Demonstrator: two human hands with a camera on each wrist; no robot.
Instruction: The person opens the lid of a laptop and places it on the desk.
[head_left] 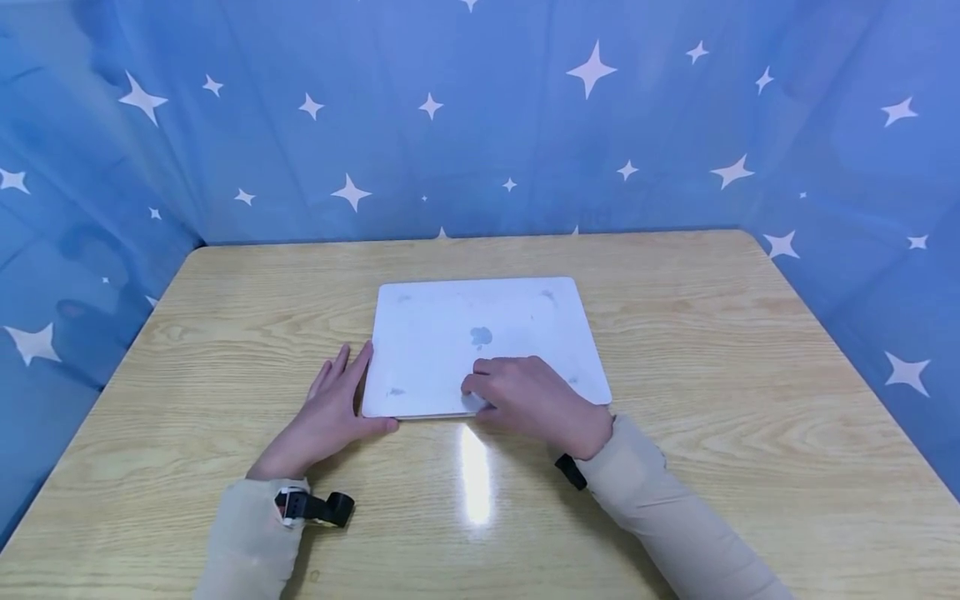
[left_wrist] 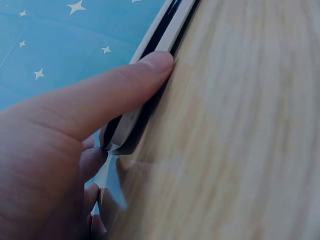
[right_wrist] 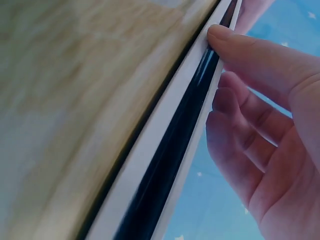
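A silver laptop (head_left: 427,333) with a dark apple logo lies flat on the wooden table, with smudges on its top. My left hand (head_left: 330,421) rests at its front-left corner: the thumb presses the front edge, while the straight fingers reach along the left side. In the left wrist view that thumb (left_wrist: 120,87) lies across the base's edge. My right hand (head_left: 536,404) is at the front edge near the middle, fingers bent over the lid. The right wrist view shows its thumb (right_wrist: 240,47) at the dark gap between base (right_wrist: 150,145) and lid (right_wrist: 187,165).
The wooden table (head_left: 750,358) extends around the laptop on every side. Behind and beside it hangs a blue curtain (head_left: 510,125) with white stars. Dark straps and small cameras (head_left: 337,508) sit on the wrists over beige sleeves (head_left: 660,508).
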